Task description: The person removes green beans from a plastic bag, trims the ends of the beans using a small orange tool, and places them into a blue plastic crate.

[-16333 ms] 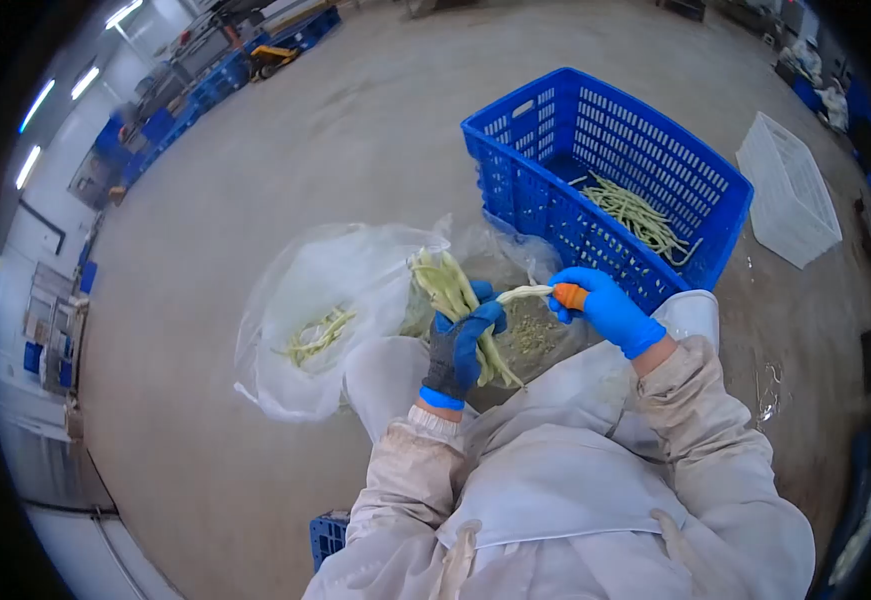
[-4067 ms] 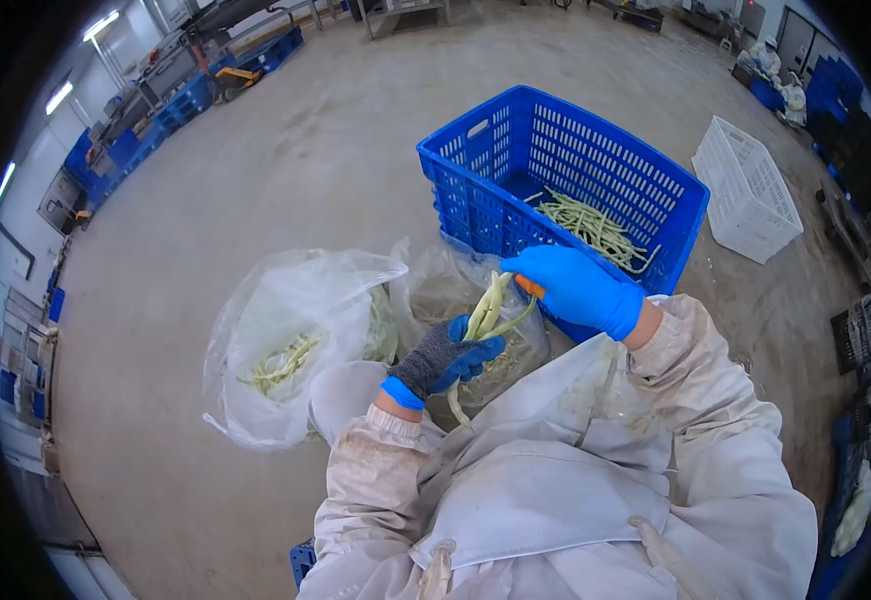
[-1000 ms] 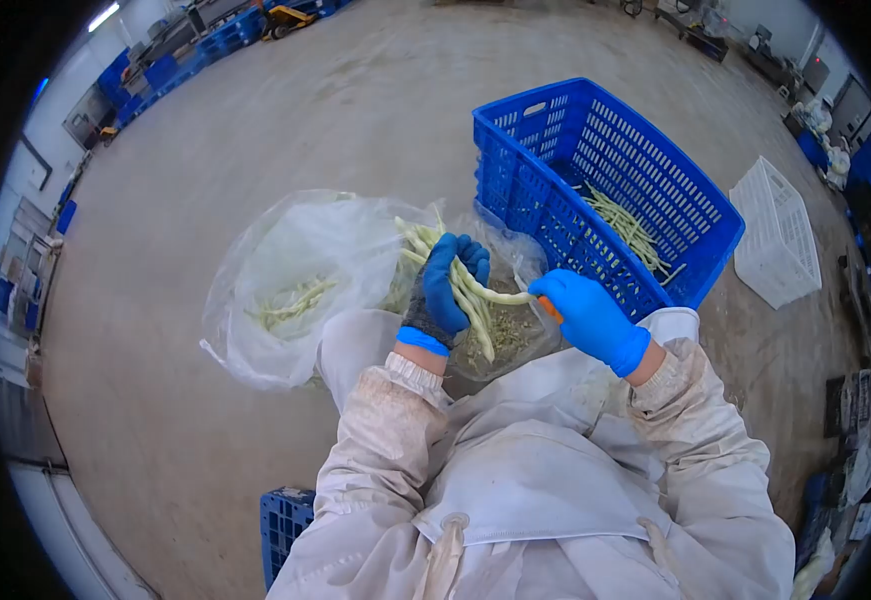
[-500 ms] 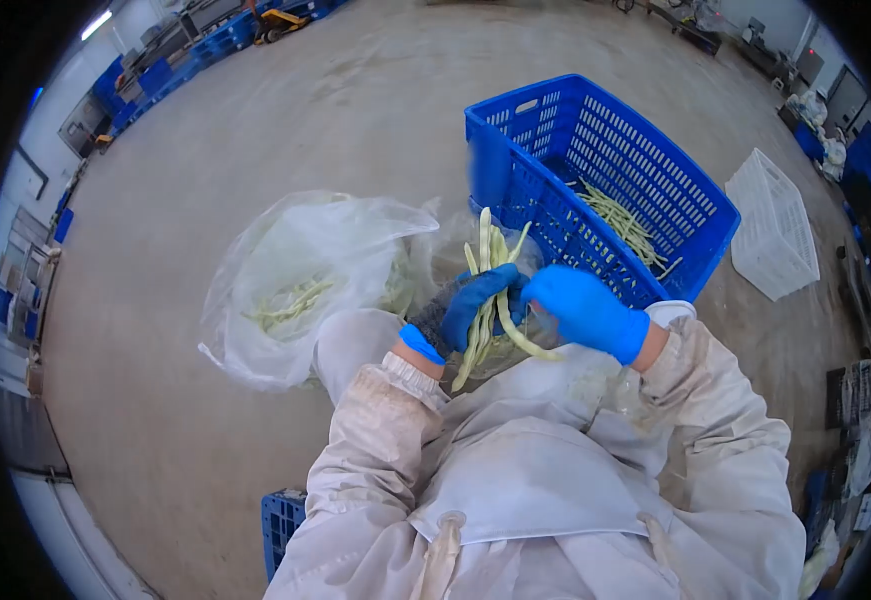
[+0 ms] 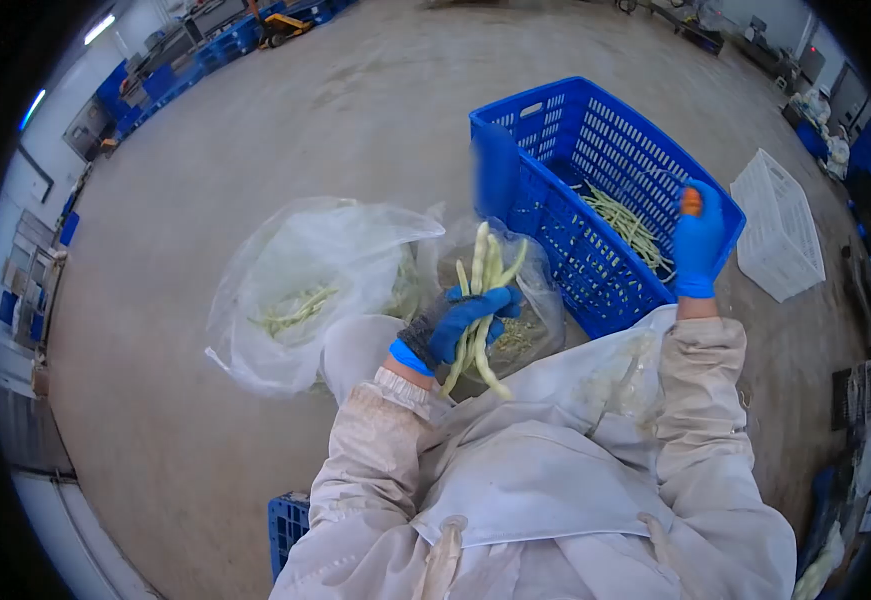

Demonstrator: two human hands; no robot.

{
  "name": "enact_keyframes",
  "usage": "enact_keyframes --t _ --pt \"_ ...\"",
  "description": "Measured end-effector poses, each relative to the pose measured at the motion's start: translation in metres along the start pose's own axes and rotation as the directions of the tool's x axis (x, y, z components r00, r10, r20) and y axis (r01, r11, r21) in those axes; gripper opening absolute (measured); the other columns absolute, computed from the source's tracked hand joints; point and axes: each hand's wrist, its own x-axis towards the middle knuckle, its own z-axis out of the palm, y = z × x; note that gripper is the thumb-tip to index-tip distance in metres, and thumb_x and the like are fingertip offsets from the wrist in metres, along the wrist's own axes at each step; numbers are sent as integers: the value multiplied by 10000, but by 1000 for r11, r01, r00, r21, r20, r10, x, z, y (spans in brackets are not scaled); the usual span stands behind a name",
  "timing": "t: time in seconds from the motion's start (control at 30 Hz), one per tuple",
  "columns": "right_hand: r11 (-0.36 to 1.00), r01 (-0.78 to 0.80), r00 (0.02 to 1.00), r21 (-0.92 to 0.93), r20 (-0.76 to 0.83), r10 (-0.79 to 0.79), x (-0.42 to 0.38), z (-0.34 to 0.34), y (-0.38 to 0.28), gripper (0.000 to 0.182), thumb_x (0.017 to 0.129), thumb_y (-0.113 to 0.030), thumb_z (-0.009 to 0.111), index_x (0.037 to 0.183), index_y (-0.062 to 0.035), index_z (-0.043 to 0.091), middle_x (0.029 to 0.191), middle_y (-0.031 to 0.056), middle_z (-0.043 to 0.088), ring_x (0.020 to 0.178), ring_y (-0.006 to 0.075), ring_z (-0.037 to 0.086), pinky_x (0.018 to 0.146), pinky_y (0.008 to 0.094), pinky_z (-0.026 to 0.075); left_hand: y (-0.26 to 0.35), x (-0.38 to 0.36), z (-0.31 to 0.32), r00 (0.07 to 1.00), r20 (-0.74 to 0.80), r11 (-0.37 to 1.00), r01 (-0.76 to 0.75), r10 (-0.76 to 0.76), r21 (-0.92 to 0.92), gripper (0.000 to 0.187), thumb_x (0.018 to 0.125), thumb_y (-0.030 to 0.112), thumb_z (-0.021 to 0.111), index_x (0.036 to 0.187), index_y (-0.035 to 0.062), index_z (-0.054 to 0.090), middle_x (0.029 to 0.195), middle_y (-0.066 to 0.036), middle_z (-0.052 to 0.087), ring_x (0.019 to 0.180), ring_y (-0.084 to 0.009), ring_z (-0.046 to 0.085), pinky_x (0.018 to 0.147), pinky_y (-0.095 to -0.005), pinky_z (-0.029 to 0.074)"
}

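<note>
My left hand point(image 5: 465, 322), in a blue glove, is closed around a bunch of pale green beans point(image 5: 479, 262) that stick out above and below the fingers. Beneath it lies a clear plastic bag point(image 5: 545, 335) with small green scraps inside. My right hand point(image 5: 697, 240), also blue-gloved, is raised at the right rim of a blue perforated crate point(image 5: 595, 250). Its fingers are drawn together, with an orange patch at the thumb; whatever they may hold is too small to make out. More long beans point(image 5: 623, 225) lie in the crate.
A big translucent bag point(image 5: 300, 260) of beans rests to the left. Right of the blue crate stands a white crate point(image 5: 777, 225). Part of another blue crate point(image 5: 285, 525) shows at lower left. People point(image 5: 830, 150) in white are at the far right.
My right hand has moved from beside the bunch, up and right to the crate's rim. My left hand keeps its hold on the beans and has shifted slightly left and down.
</note>
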Motion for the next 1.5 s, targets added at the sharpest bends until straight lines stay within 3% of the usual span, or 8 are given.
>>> enact_keyframes --t 0.07,0.23,0.8,0.87,0.9,1.0,1.2,1.5 --pt "960 -238 962 149 -100 254 0 -3 18 194 812 -20 540 998 -29 595 926 117 620 852 214 598 742 313 460 0 2 -4 980 -197 999 -16 25 50 384 851 308 612 1107 22 591 919 -67 627 682 -121 560 599 -258 475" --pt "952 269 619 147 731 -288 -69 26 -23 425 735 77 523 1137 -52 569 1030 126 557 970 305 544 837 345 442 -4 13 0 954 -270 958 -50 130 284 337 849 306 620 1037 28 600 869 -57 614 668 -128 555 595 -273 470" --pt "793 582 507 181 681 -528 -104 74 -82 155 765 -70 596 916 -37 601 799 100 563 734 243 590 582 352 478 -29 40 -5 948 -273 575 134 162 807 292 848 291 612 919 16 544 752 -87 582 608 -164 576 523 -329 473" --pt "619 -694 584 368 791 185 -119 84 -76 162 830 -117 599 949 -11 629 764 62 605 648 152 574 566 292 469 -34 47 -2 890 -189 604 -114 415 789 301 845 291 616 905 5 546 760 -86 586 601 -150 570 535 -317 473" --pt "620 -694 582 366 792 184 -124 85 -75 162 830 -117 599 949 -11 629 764 62 605 648 152 574 566 292 469 -31 47 4 889 -191 606 -115 417 787 301 845 291 616 905 5 546 760 -86 586 601 -150 570 535 -317 473" --pt "702 -556 750 445 632 194 -130 84 -67 208 866 -164 592 968 11 640 765 49 621 615 103 546 566 258 460 -17 39 20 925 -298 812 -19 236 584 305 840 288 624 955 13 561 770 -68 588 620 -131 568 559 -297 473" --pt "712 -636 526 297 842 119 -110 58 -54 205 861 -156 591 967 14 632 802 66 622 668 115 566 558 264 468 -15 35 18 986 -122 989 -105 117 101 335 836 229 630 1102 44 547 790 -30 577 692 -129 560 628 -268 468" --pt "699 -425 898 576 362 249 -94 0 -45 148 890 -73 524 990 -13 616 855 34 602 702 100 551 622 227 469 -23 46 -28 818 -457 609 -568 349 -553 161 865 167 589 1006 91 570 852 -33 577 801 -174 547 724 -324 457"
